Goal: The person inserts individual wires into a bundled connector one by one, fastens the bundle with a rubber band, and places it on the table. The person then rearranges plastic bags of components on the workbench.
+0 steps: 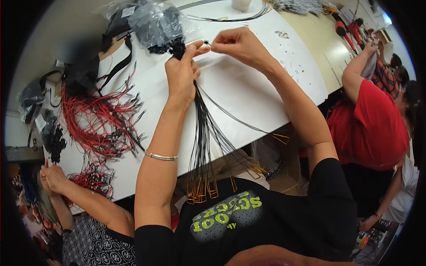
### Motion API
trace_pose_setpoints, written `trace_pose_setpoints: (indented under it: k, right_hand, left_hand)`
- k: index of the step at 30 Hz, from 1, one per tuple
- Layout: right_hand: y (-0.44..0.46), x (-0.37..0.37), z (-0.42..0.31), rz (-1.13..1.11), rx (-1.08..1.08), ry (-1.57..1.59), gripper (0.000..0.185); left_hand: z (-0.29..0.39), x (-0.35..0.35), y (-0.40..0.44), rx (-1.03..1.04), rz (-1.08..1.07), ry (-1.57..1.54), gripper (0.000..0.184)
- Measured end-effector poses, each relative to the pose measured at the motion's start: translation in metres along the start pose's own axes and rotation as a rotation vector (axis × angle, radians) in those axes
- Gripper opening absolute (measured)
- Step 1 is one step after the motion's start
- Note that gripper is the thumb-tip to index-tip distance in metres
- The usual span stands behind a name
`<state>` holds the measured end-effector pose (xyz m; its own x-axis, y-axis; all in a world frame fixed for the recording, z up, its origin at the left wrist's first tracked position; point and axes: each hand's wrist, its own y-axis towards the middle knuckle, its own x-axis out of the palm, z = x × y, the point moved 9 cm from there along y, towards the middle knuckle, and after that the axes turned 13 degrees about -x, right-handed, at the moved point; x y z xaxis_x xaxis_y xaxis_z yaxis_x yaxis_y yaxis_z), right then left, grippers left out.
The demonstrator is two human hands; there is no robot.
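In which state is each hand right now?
Left hand: closed, holding the bundle of black cables.
Right hand: pinched closed; held item unclear.

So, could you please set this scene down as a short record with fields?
Left hand: closed around a bundle of black cables
Right hand: fingertips together beside a small black piece; whether it is held is unclear
Cable ends: orange, most beyond the near edge of the white table
Table, left side: tangled red and black wires
Beyond left hand: clear plastic bag
Nearby, lower left: another person's hands
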<state>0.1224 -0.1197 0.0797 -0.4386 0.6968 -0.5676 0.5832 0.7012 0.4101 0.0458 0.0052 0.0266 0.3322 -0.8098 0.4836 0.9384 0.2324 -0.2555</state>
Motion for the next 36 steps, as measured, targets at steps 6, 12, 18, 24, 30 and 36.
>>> trace_pose_setpoints:
  k: [6, 12, 18, 24, 30, 36]
  right_hand:
    - [0.017, -0.002, 0.001, 0.206, 0.123, 0.613, 0.019]
    - [0.044, -0.069, 0.068, 0.305, 0.022, -0.023, 0.03]
    - [0.051, -0.205, 0.213, 0.501, -0.146, -0.848, 0.027]
    - [0.038, -0.203, 0.177, 0.209, 0.121, -0.857, 0.021]
    - [-0.003, -0.204, 0.136, 0.224, -0.002, -0.735, 0.017]
    - [-0.051, -0.151, 0.014, 0.236, 0.102, -0.212, 0.013]
  left_hand:
    - [-0.006, 0.021, -0.001, -0.052, -0.027, 0.006, 0.029]
    - [-0.016, 0.015, 0.005, -0.184, -0.19, -0.043, 0.031]
    - [-0.018, 0.025, 0.001, -0.249, -0.318, -0.101, 0.031]
    - [-0.022, 0.028, 0.002, -0.311, -0.321, -0.171, 0.03]
    - [-0.031, 0.033, 0.004, -0.307, -0.241, -0.174, 0.03]
    - [-0.02, 0.034, -0.007, -0.162, -0.18, 0.088, 0.03]
